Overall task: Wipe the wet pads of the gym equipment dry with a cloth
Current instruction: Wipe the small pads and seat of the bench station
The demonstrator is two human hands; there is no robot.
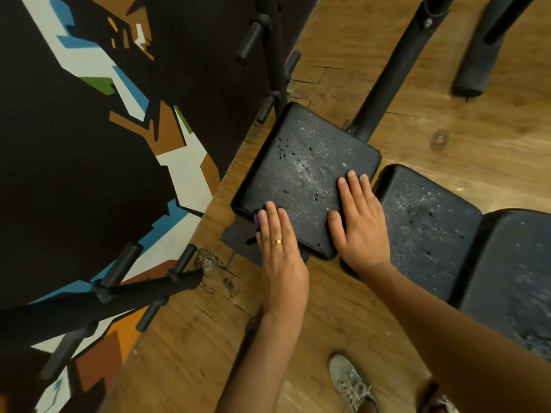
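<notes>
The droplet-speckled black pad (301,174) sits low over the wooden floor (328,308), your left hand (275,239) flat on its near corner and your right hand (359,222) flat along its right edge, fingers straight, a second wet pad (423,222) just beside.

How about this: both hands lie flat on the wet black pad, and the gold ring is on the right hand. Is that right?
Not quite. The head view shows the gold ring on the left hand, not the right hand. The rest holds: both hands lie flat on the wet black pad.
</notes>
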